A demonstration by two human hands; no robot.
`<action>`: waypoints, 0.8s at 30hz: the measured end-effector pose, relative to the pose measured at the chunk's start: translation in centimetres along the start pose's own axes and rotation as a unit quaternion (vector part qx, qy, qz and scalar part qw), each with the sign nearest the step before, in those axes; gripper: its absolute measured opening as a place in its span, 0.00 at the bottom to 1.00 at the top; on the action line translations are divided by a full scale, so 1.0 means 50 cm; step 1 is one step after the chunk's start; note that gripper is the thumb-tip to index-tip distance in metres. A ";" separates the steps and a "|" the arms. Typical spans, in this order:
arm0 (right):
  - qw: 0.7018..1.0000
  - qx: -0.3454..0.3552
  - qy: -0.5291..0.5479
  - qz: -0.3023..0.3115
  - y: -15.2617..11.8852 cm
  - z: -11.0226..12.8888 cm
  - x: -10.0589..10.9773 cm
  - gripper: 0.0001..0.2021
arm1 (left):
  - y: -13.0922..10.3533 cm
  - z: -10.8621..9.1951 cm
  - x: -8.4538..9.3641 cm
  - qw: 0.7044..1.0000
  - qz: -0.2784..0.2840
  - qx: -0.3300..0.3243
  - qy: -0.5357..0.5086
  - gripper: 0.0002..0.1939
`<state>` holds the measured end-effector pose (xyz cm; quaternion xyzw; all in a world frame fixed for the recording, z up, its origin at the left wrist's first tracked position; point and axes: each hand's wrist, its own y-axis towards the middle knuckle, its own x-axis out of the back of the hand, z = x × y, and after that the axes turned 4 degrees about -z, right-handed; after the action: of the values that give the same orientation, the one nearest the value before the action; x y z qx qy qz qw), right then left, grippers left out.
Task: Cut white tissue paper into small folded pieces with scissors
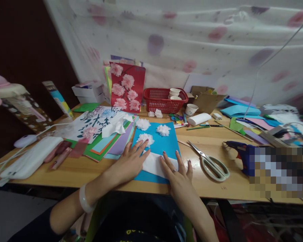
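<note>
Both hands, left hand (pixel 131 161) and right hand (pixel 178 173), flat, fingers spread on white paper (pixel 154 164).

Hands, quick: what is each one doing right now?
Left hand: open, flat on the white paper and blue card.
Right hand: open, flat on the white paper, holding nothing.

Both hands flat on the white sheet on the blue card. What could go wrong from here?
1. The left hand lies right beside a white tissue flower on the blue card; a slide of the fingers might crush or shift it.
2. The white sheet is only pressed down by the left hand and the right hand; uneven pressure could crease or skew it.
3. The scissors lie just right of the right hand, blades toward the card, so a sideways sweep may catch them.
</note>
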<state>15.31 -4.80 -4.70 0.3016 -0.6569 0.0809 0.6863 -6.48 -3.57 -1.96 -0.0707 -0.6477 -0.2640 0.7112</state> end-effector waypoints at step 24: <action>0.996 -0.088 0.013 0.005 -0.065 -0.104 0.002 0.26 | -0.009 0.005 -0.013 0.998 -0.042 0.049 -0.024 0.25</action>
<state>21.44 -4.74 -5.37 0.2358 -0.6538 0.0302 0.7183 -6.91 -3.67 -2.64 -0.0143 -0.6789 -0.2596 0.6866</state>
